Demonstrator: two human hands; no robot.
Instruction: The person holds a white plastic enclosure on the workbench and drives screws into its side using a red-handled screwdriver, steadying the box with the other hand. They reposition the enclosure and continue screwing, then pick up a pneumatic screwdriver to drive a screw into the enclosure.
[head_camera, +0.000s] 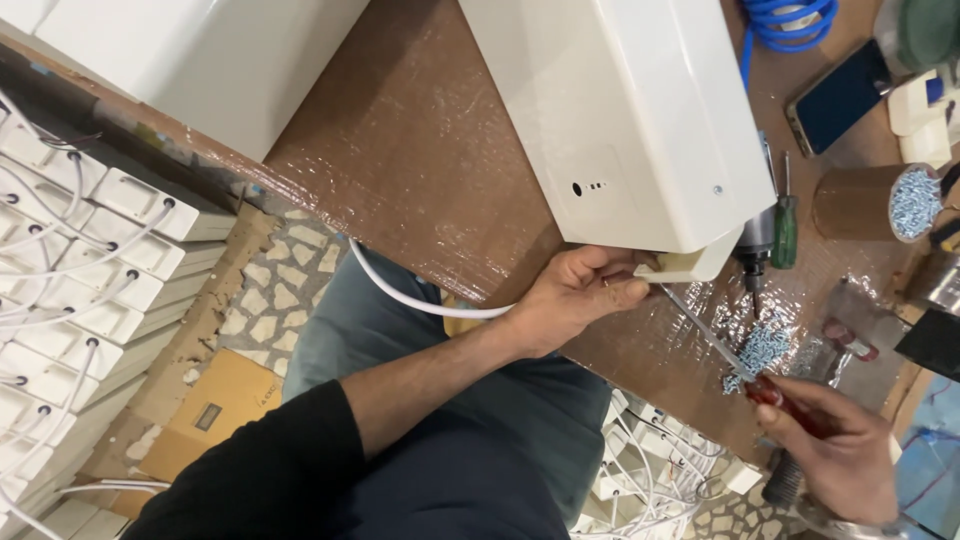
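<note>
My left hand (578, 295) grips a small cream plastic part (690, 266) at the lower corner of a large white casing (625, 110) that lies on the brown workbench (420, 160). A white cable (410, 295) runs from under that hand toward the bench edge. My right hand (835, 450) holds a red-handled screwdriver (735, 355); its metal shaft slants up to the cream part beside my left thumb. A pile of small silver screws (760, 350) lies on the bench just under the shaft.
A green-handled driver tool (775, 235) stands beside the casing. A brown tub of screws (880, 203), a dark phone (838, 95) and a coiled blue hose (790, 20) sit at the right. Stacks of white parts with cables (70, 280) fill the left; more (650, 480) lie below.
</note>
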